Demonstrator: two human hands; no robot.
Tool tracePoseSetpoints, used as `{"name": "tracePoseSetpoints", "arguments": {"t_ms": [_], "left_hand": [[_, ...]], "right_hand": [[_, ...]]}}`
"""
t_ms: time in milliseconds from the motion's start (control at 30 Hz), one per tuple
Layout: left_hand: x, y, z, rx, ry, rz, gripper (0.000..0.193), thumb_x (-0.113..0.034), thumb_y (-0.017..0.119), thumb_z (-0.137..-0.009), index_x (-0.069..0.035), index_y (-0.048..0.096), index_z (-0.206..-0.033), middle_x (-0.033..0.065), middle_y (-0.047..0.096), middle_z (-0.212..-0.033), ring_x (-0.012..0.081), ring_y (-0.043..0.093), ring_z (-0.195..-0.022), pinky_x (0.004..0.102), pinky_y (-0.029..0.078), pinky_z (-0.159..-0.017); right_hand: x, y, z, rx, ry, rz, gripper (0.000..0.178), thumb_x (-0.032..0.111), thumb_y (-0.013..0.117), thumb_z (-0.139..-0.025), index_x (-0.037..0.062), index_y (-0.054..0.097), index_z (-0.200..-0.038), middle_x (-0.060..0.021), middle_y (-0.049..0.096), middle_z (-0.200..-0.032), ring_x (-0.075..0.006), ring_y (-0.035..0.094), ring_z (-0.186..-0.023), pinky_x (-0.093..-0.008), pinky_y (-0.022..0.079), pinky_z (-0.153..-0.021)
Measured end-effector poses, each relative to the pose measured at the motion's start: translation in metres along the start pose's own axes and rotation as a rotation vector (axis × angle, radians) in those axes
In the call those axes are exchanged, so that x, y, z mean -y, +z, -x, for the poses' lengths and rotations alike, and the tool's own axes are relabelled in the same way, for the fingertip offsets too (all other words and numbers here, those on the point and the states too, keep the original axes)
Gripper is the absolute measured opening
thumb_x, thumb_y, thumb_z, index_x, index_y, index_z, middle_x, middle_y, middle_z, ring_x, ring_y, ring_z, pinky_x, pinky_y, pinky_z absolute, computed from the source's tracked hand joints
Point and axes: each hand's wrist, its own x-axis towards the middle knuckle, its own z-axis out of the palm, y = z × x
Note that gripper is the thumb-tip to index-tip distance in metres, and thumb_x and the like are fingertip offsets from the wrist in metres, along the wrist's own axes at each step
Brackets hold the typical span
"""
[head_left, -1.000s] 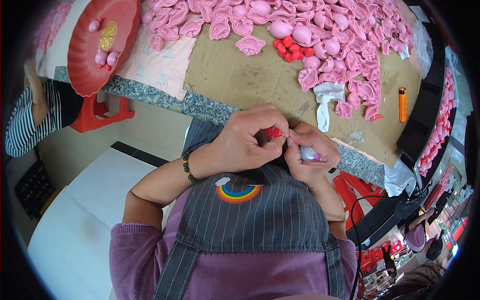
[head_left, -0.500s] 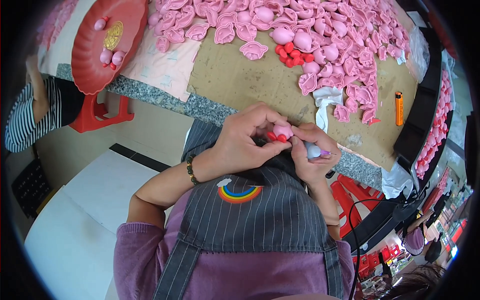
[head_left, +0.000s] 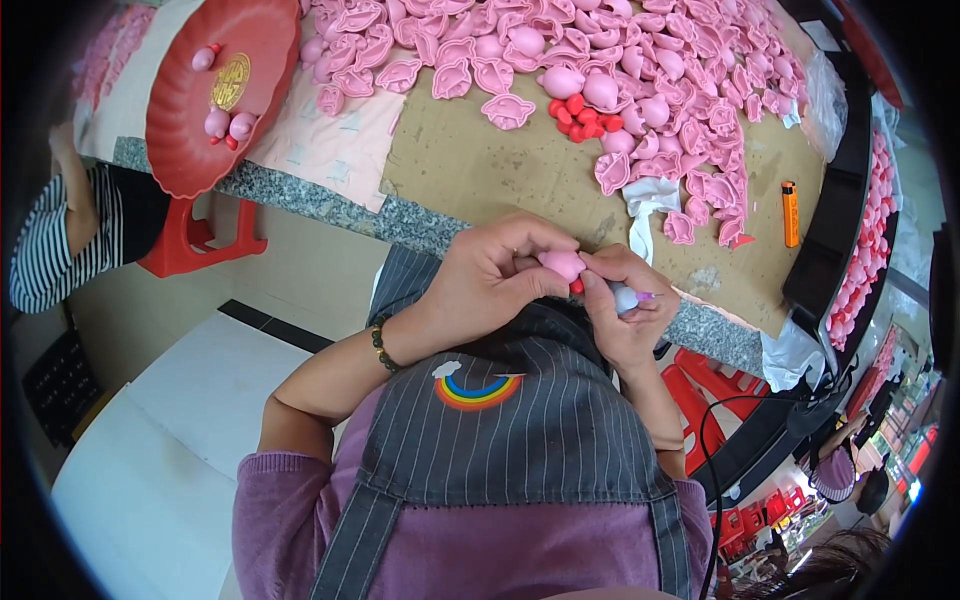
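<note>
Close to my apron, at the table's edge, my left hand grips a small rounded pink plastic toy between thumb and fingers. A red foot-like piece shows at the toy's underside. The thumb and forefinger of my right hand pinch the toy's other side. Tucked in that same hand is a small pale bottle with a purple tip; its far end is hidden by the fingers. Beyond my hands, several red pieces lie beside the pink shells on the table.
A large heap of pink shell parts covers the far table. At the left edge stands a red scalloped plate with 3 finished-looking toys. White tissue, an orange lighter and a black tray rim are to the right.
The pink toy has been turned in my fingers: two red pieces faced up before, and now one shows low down. Both hands keep their hold. The whole view has shifted slightly.
</note>
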Motion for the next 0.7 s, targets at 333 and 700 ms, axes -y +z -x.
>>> {"name": "tracePoseSetpoints", "arguments": {"t_ms": [333,700], "left_hand": [[0.009,-0.004,0.0,0.078,0.196,-0.442,0.024,0.008,0.06,-0.079,0.003,0.059,-0.102,0.0094,0.06,-0.097,0.012,0.061,-0.083,0.0222,0.051,-0.07],[0.013,-0.003,0.002,0.05,0.219,-0.509,0.026,0.009,0.059,-0.079,0.002,0.056,-0.104,0.0099,0.059,-0.094,0.0129,0.063,-0.08,0.0231,0.051,-0.068]], "right_hand": [[0.002,0.0,-0.003,0.036,-0.014,0.049,0.011,-0.013,0.058,-0.071,-0.0059,0.06,-0.08,-0.0112,0.058,-0.07,-0.0138,0.053,-0.061,-0.024,0.042,-0.056],[-0.001,0.001,-0.002,0.007,0.046,-0.075,0.004,-0.008,0.063,-0.075,-0.0058,0.061,-0.077,-0.0097,0.058,-0.069,-0.0137,0.052,-0.06,-0.0231,0.039,-0.054]]}}
